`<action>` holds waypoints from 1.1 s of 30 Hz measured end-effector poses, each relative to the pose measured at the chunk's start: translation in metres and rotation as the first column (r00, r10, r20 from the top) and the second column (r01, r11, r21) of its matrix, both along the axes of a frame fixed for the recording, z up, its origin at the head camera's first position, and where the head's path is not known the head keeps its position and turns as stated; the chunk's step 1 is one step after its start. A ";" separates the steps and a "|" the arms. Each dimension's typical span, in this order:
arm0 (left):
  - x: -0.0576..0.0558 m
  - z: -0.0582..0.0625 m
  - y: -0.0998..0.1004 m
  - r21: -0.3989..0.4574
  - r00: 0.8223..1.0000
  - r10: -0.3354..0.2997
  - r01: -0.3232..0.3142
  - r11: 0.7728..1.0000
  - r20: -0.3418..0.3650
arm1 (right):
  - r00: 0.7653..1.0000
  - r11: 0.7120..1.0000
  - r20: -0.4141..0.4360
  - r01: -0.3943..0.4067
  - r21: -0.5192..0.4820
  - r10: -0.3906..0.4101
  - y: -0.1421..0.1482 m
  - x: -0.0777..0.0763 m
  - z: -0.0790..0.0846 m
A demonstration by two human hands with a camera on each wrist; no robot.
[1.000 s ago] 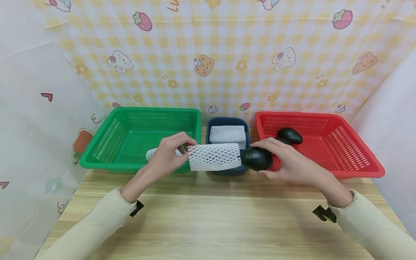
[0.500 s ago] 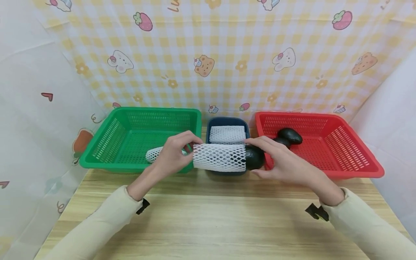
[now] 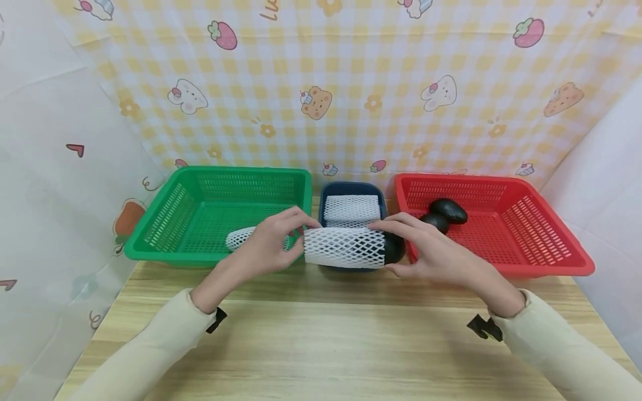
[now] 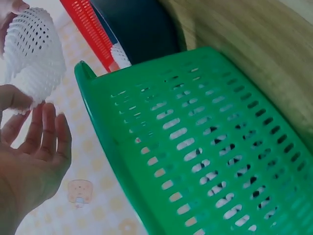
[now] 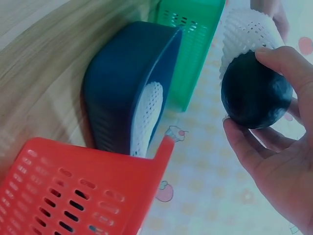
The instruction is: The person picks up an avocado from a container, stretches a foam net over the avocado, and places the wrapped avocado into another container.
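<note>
My left hand [image 3: 268, 242] pinches the left end of a white foam net sleeve [image 3: 344, 247], which lies sideways in the air in front of the small dark blue bin. Into the sleeve's right end goes a dark avocado [image 5: 254, 90], its outer part still uncovered. The right hand [image 3: 426, 245] grips that avocado, with fingers above and thumb below it in the head view. In the left wrist view the sleeve [image 4: 36, 54] hangs from thumb and fingers, and its far end is near the other hand.
A green basket [image 3: 142, 239] at left contains a net-wrapped item [image 3: 238, 238]. More foam sleeves [image 3: 352, 207] lie in the dark blue bin [image 3: 346, 188]. The red basket [image 3: 562, 239] at right has two avocados [image 3: 448, 210]. Behind hangs a checked cloth [image 3: 371, 67].
The avocado has moved left and deeper into the sleeve, the right hand along with it. My left hand and the sleeve have shifted slightly right.
</note>
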State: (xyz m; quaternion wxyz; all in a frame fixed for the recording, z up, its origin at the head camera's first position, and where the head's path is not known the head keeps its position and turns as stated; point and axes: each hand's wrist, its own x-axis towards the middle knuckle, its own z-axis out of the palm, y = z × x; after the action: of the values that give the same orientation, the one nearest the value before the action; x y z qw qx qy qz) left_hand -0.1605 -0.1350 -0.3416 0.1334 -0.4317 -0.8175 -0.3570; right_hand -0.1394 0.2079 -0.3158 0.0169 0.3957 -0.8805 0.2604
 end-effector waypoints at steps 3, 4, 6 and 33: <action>0.004 0.003 0.002 -0.052 0.999 0.008 -0.011 0.999 -0.053 | 1.000 1.000 0.008 -0.001 0.003 0.001 0.002 -0.001 -0.002; 0.006 0.004 0.004 -0.068 0.997 0.011 -0.016 0.998 -0.078 | 1.000 1.000 0.007 -0.001 0.005 0.001 0.003 -0.002 -0.003; 0.009 0.007 0.010 -0.128 0.987 0.028 -0.049 0.991 -0.159 | 1.000 1.000 0.009 -0.003 0.004 0.003 0.003 -0.003 -0.003; 0.018 0.006 0.049 -0.386 0.931 0.130 -0.265 0.884 -0.342 | 1.000 0.993 0.024 0.008 -0.116 -0.006 -0.010 -0.003 -0.014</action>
State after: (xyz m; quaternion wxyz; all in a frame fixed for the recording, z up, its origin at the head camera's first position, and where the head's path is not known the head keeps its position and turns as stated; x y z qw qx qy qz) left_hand -0.1426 -0.0855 -0.3358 0.1971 -0.4138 -0.8849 -0.0829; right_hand -0.1429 0.1979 -0.3298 0.0305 0.3879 -0.8654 0.3158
